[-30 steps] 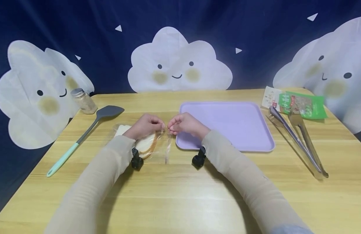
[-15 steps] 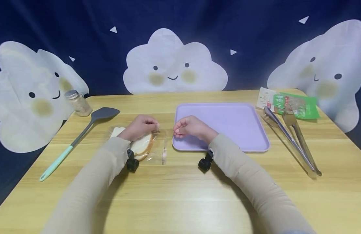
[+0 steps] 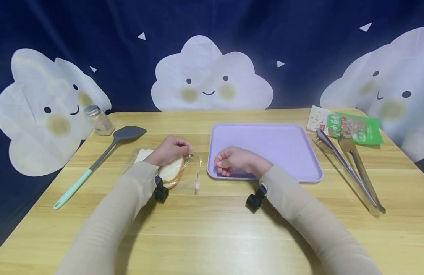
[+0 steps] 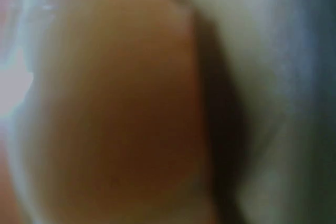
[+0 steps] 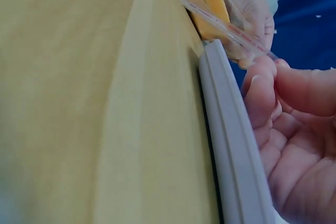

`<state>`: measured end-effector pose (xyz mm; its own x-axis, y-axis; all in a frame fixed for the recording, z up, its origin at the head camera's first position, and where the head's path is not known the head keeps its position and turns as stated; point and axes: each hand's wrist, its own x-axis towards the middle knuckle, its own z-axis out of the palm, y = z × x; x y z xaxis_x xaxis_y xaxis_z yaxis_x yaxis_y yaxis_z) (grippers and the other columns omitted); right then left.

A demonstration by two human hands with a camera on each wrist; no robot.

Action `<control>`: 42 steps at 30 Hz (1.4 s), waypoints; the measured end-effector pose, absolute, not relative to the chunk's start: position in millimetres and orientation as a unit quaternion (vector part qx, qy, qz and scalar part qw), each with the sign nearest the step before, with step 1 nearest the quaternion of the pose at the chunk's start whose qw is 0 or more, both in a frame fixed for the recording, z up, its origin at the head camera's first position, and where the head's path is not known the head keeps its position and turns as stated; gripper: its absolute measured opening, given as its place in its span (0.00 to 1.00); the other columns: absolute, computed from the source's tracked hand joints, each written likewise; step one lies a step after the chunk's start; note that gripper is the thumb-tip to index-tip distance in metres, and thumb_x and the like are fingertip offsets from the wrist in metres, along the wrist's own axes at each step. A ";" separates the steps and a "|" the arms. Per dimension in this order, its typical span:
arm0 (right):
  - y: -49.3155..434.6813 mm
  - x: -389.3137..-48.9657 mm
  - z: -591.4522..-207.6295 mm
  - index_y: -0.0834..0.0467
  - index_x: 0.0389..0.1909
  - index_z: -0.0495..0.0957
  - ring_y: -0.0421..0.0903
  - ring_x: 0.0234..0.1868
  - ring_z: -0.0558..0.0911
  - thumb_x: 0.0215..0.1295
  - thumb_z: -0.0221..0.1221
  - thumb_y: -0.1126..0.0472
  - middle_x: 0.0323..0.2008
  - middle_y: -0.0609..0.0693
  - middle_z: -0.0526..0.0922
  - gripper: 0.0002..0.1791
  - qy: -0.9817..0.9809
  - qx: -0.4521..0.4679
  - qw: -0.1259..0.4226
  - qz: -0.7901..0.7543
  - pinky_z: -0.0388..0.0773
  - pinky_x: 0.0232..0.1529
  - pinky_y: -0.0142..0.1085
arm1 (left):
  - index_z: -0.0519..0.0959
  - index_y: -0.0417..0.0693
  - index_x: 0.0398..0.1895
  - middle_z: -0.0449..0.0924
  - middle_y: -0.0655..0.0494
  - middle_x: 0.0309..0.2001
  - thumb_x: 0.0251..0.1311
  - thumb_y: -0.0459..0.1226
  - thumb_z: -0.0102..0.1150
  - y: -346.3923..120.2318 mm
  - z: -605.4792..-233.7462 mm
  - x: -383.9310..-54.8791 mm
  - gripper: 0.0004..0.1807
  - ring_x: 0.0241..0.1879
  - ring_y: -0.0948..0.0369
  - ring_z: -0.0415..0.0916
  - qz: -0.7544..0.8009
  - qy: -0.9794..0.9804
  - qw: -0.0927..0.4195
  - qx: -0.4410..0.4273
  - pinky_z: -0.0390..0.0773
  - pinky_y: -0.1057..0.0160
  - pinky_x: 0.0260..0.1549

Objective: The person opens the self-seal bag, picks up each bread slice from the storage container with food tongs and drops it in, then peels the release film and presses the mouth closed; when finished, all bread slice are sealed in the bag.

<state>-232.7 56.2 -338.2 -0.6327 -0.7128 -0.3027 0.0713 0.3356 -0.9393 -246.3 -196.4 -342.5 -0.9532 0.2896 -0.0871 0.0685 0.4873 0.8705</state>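
My left hand point(image 3: 171, 148) pinches the upper edge of a clear plastic bag point(image 3: 189, 175), its wrist over the bag. Inside lie slices of white bread point(image 3: 172, 170) with brown crusts, partly hidden by the hand. A printed band point(image 5: 210, 17) runs along the bag's edge. My right hand point(image 3: 234, 159) is over the left part of a lilac tray point(image 3: 274, 145), thumb and forefinger together. A thin, faint clear strip shows at those fingertips, pinched between them. In the right wrist view the printed band overlaps the fingertips. The left wrist view is a dark, blurred close-up.
To the left are a spatula point(image 3: 102, 160) with a mint handle and a glass jar point(image 3: 99, 120). Metal tongs point(image 3: 351, 168) lie at right, beside a green packet point(image 3: 360, 128) and a white packet point(image 3: 316, 117). A cloud-print curtain point(image 3: 294, 34) hangs behind the table.
The right hand has moved away from the left hand, rightward and toward the person, now over the tray. The left hand keeps its pinch on the bag's edge.
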 end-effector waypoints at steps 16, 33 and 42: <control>90.5 -207.0 -324.5 0.70 0.33 0.70 0.42 0.24 0.73 0.65 0.46 0.71 0.23 0.50 0.75 0.06 0.725 -0.241 0.376 -0.524 0.71 0.26 0.28 | 0.82 0.38 0.38 0.80 0.48 0.41 0.61 0.37 0.57 -193.0 -339.1 -248.2 0.10 0.39 0.59 0.71 0.443 0.891 0.076 0.062 0.73 0.65 0.40; 113.6 -184.9 -311.2 0.65 0.30 0.68 0.40 0.24 0.73 0.66 0.46 0.71 0.23 0.49 0.74 0.05 0.687 -0.299 0.376 -0.545 0.73 0.26 0.28 | 0.82 0.39 0.36 0.81 0.48 0.36 0.61 0.39 0.56 -186.7 -340.2 -258.4 0.11 0.35 0.58 0.71 0.418 0.907 0.030 0.039 0.70 0.66 0.34; 128.6 -180.0 -306.6 0.73 0.30 0.64 0.39 0.23 0.73 0.65 0.45 0.72 0.24 0.49 0.74 0.07 0.658 -0.365 0.362 -0.551 0.73 0.26 0.28 | 0.82 0.41 0.36 0.81 0.49 0.37 0.61 0.40 0.56 -186.1 -343.5 -263.0 0.11 0.36 0.57 0.71 0.413 0.909 0.028 0.036 0.70 0.65 0.35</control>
